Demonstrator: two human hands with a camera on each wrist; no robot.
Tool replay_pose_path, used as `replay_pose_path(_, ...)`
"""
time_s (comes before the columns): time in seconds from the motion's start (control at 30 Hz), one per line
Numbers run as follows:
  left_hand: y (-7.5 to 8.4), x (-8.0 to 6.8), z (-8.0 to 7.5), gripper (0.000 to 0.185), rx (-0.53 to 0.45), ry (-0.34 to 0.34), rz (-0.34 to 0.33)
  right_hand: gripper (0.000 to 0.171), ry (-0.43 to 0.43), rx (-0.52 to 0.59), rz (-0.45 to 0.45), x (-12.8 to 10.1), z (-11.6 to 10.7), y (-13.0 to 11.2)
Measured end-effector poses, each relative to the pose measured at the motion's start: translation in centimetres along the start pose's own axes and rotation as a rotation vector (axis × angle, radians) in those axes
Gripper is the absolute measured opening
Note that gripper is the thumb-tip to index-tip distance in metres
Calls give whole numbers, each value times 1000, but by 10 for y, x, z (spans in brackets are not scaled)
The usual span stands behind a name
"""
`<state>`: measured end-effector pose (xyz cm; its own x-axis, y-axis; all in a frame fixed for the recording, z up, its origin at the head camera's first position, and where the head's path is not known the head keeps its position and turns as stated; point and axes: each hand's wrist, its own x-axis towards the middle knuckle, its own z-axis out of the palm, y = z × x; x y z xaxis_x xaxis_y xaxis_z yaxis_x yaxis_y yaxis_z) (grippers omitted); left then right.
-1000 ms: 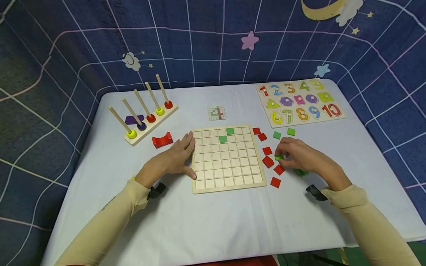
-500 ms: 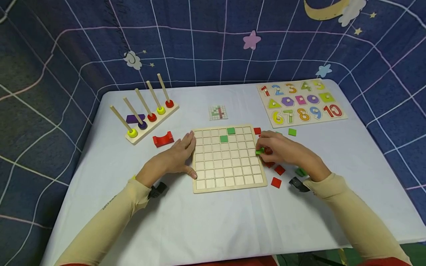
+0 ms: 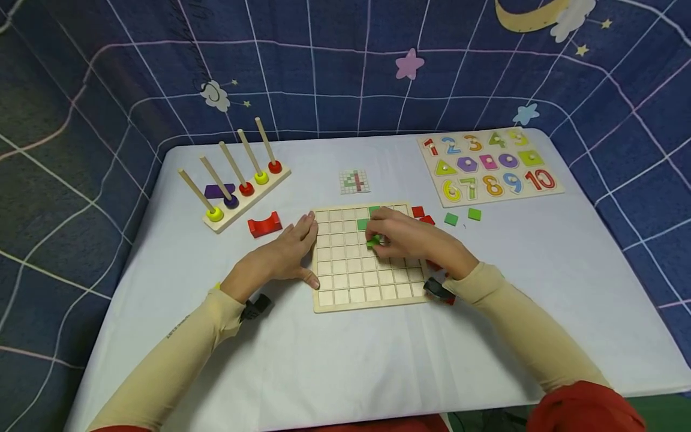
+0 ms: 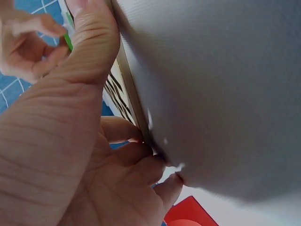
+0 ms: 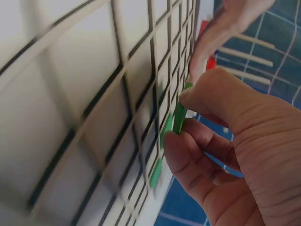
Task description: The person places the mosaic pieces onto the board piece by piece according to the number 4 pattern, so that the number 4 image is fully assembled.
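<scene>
The left hand (image 3: 279, 254), fingers spread wide, braces the board's (image 3: 356, 281) left edge; the right hand (image 3: 412, 240) reaches over it, fingers pinching a green tile (image 5: 179, 116).

Relative to the grid board (image 3: 348, 282), we see the right grip (image 3: 407, 237) and its green tile (image 3: 372, 242) shifted from beyond the right edge to over the upper-middle cells, the wrist (image 3: 462, 265) now partly covering red tiles (image 3: 450, 300).

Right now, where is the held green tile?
Head view: the green tile is in the right hand over the grid board, right of the left hand, nearer the camera than two laid tiles.
</scene>
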<state>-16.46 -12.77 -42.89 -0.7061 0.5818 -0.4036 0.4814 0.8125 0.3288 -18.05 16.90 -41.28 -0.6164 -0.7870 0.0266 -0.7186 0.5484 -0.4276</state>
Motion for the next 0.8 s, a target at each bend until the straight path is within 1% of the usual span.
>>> replay_pose_path(0.13, 0, -1, -1, 136, 7, -5, -3, 7, -3, -11, -11, 20, 6, -5)
replay_pose_path(0.23, 0, 0, -1, 136, 7, -10, -1, 7, -18, -26, 8, 31, 8, -7)
replay_pose_path(0.4, 1, 1, -1, 136, 5, -24, 0, 9, -77, -25, 27, 39, 12, -7)
replay_pose_path(0.47, 1, 2, -1, 136, 9, -30, -2, 9, -85, -14, 26, 40, 12, -7)
replay_pose_path(0.5, 1, 2, -2, 136, 12, -31, -4, 8, -80, -12, 21, 40, 12, -7)
replay_pose_path(0.7, -1, 1, -3, 136, 11, -18, -3, 5, -3, -50, -79, 41, 12, -7)
replay_pose_path(0.8, -1, 0, -2, 136, 2, -15, 1, 6, 9, -55, -85, 42, 13, -7)
